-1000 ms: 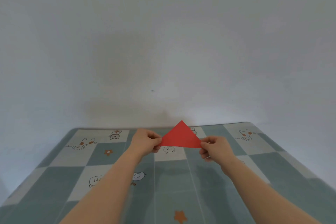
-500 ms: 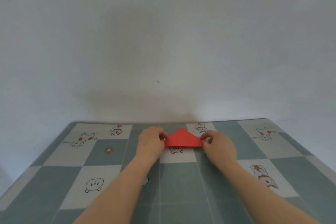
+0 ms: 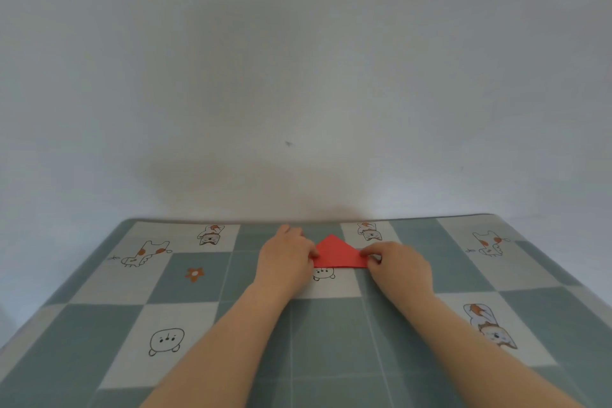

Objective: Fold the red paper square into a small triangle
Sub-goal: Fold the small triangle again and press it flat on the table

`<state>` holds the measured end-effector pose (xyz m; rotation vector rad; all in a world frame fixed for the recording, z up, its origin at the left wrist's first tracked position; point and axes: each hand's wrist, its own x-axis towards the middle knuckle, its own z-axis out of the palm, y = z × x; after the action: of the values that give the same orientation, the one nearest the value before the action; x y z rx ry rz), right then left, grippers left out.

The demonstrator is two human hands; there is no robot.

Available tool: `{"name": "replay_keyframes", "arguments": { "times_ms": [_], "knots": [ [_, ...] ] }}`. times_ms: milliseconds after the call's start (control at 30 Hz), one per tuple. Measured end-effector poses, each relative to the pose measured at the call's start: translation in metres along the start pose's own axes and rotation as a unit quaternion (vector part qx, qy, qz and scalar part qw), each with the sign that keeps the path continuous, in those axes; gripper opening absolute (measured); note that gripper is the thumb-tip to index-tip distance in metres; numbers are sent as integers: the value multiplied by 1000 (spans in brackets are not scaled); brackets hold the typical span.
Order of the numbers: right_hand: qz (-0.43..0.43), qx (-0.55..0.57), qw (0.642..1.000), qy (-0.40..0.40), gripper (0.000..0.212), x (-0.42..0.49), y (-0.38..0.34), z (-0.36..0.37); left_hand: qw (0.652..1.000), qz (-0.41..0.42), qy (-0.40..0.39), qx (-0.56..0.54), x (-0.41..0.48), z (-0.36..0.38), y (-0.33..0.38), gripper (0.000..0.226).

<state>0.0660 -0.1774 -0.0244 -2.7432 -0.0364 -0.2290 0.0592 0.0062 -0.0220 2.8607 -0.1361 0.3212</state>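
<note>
Red paper (image 3: 337, 253) folded to a triangle, lying flat on the checked counter (image 3: 331, 341) at about 12 o'clock from the wearer.

Nearest, both forearms reach forward. The left hand (image 3: 286, 258) holds the triangle's 9 o'clock corner and the right hand (image 3: 399, 263) its 3 o'clock corner, each grip pressed together on the paper, though whether they pinch it or merely pin it down is hard to judge. Thin, light and easily creased, the sheet should be taken at its corners and pressed along the fold. Fingertips hide both corners, and layer alignment cannot be made out. The apex points to 12 o'clock, toward the wall (image 3: 298, 76).
</note>
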Motion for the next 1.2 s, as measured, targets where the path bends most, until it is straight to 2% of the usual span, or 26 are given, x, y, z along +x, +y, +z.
{"name": "replay_keyframes", "arguments": {
  "times_ms": [200,300,400,700,833,1033,1200],
  "knots": [
    [-10,-20,1000,-6,36,-1,2,-4,999,-7,-31,-6,3,2,4,33],
    [-20,-26,999,-20,38,-1,3,-4,997,12,-78,16,5,2,8,47],
    [-41,-49,997,-30,40,-2,3,-2,991,27,-117,61,6,0,14,44],
    [-98,-146,983,-46,33,-2,-9,-6,985,72,-116,108,6,1,21,36],
    [-115,-154,978,-77,32,2,-26,-10,983,59,-138,106,13,-6,30,31],
    [-136,-138,973,-124,51,7,-27,4,980,48,-178,74,18,4,30,57],
    [-123,-128,973,-145,50,10,-27,2,977,10,-200,69,25,7,34,60]
  ]
}}
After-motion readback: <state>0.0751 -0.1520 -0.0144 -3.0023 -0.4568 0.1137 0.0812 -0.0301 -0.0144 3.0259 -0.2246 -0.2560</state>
